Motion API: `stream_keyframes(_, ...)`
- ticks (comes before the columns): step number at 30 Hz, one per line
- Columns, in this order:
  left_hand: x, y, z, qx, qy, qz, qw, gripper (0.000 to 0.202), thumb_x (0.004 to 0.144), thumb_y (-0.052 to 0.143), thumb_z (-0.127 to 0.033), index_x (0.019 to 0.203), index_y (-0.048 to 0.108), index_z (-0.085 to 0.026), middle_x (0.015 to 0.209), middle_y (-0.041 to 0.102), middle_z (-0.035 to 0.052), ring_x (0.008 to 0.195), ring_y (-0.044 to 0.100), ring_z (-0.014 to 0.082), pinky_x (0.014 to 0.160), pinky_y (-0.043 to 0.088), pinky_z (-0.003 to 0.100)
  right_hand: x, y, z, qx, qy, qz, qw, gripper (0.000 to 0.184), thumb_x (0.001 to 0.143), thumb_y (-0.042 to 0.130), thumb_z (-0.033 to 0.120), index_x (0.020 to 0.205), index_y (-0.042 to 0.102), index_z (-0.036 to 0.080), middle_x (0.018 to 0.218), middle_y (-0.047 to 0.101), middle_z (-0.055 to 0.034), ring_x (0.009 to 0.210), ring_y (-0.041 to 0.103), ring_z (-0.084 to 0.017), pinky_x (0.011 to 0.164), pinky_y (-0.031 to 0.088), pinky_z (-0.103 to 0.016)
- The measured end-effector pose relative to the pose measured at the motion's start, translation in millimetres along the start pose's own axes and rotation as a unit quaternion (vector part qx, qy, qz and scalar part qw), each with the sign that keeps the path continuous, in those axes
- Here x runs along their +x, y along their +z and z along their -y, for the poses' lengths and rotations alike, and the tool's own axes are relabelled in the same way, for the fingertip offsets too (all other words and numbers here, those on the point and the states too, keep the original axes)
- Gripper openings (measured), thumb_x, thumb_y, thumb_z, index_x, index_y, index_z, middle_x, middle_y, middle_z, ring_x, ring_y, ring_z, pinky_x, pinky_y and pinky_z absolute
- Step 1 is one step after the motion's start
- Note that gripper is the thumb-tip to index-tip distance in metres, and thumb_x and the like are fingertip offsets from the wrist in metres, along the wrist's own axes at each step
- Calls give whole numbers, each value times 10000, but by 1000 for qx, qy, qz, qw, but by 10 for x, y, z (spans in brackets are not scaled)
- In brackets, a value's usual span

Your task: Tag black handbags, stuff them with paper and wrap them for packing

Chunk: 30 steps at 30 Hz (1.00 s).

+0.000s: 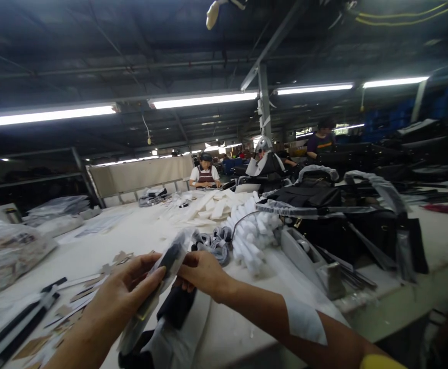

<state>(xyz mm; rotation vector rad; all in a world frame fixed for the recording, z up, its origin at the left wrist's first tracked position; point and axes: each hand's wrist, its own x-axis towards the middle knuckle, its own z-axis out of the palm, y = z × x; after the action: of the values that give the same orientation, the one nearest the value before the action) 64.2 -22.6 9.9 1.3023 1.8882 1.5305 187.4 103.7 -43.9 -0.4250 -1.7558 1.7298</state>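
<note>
My left hand grips a long black strap wrapped in clear plastic film, thumb on top and fingers curled beneath it. My right hand pinches the same wrapped strap near its upper end, fingers closed. The strap runs from low centre up toward the middle of the white worktable. A black bag piece lies below my hands at the table's near edge.
A heap of white foam rolls and grey straps lies just beyond my hands. Black bags with wrapped handles stand to the right. Plastic packets and cardboard bits lie on the left. Other people work at the far end.
</note>
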Motion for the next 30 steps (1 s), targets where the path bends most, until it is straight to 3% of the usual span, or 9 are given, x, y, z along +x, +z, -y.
stream_keyframes(4, 25, -25, 25, 47, 34, 30, 998, 601, 649, 762, -651, 1050, 706, -206, 1098, 746, 84, 1082, 678, 322, 980, 522, 379, 2, 37, -21, 44, -31, -11, 999, 343, 733, 770, 500, 663, 671, 180, 574, 610, 21, 470, 504, -89, 463, 403, -209)
stream_keyframes(7, 39, -41, 32, 44, 38, 13, 998, 581, 668, 746, -651, 1039, 707, -206, 1089, 747, 80, 1076, 682, 318, 984, 519, 384, 1, 68, -22, 93, -70, -12, 993, 335, 718, 785, 507, 741, 725, 178, 632, 626, 12, 542, 545, -101, 537, 441, -225)
stream_keyframes(9, 31, -34, 25, 42, 37, 0, 998, 545, 685, 743, -628, 1034, 703, -211, 1064, 751, 69, 1051, 691, 306, 971, 522, 376, 8, 76, -21, 112, -51, -27, 992, 384, 660, 820, 532, 726, 744, 161, 649, 631, -5, 586, 560, -111, 587, 461, -243)
stream_keyframes(12, 7, -8, 0, 52, 56, 27, 997, 443, 731, 733, -548, 1016, 705, -211, 1036, 750, 64, 1031, 694, 288, 969, 515, 368, 2, 80, -17, 142, -8, -32, 989, 442, 592, 854, 553, 736, 762, 145, 674, 650, -29, 633, 566, -125, 645, 472, -273)
stream_keyframes(16, -26, 13, -46, 48, 89, 56, 993, 325, 787, 681, -436, 1003, 700, -194, 1032, 736, 67, 1024, 689, 263, 951, 514, 362, -93, 63, 54, 216, 10, 25, 976, 357, 650, 848, 477, 853, 782, 191, 846, 717, -54, 804, 624, -169, 797, 488, -324)
stream_keyframes(20, -75, 20, -119, 100, 125, 29, 987, 254, 778, 677, -355, 972, 710, -194, 993, 724, 54, 999, 675, 236, 955, 493, 350, -254, -17, 193, 241, 10, 95, 966, 182, 703, 800, 313, 863, 789, 228, 986, 726, -55, 991, 630, -221, 936, 468, -350)
stream_keyframes(24, -83, 21, -144, 93, 127, 26, 987, 237, 770, 681, -331, 969, 709, -206, 1002, 730, 47, 993, 678, 229, 944, 494, 344, -343, -107, 254, 266, 33, 142, 953, 248, 766, 717, 310, 995, 777, 236, 1101, 712, -51, 1103, 595, -241, 1009, 431, -388)
stream_keyframes(27, -68, 21, -116, 76, 128, 26, 989, 240, 773, 696, -333, 980, 704, -213, 1020, 729, 45, 1011, 679, 230, 958, 495, 347, -344, -106, 260, 242, 44, 114, 963, 302, 843, 696, 422, 1064, 756, 227, 1098, 709, -53, 1073, 603, -215, 1004, 422, -383)
stream_keyframes(30, -65, 22, -78, 86, 137, 24, 987, 230, 796, 693, -339, 995, 708, -225, 1056, 726, 44, 1034, 676, 233, 980, 494, 360, -332, -38, 279, 184, 44, 55, 980, 356, 806, 750, 485, 1017, 764, 198, 1030, 718, -55, 1004, 618, -193, 964, 429, -346)
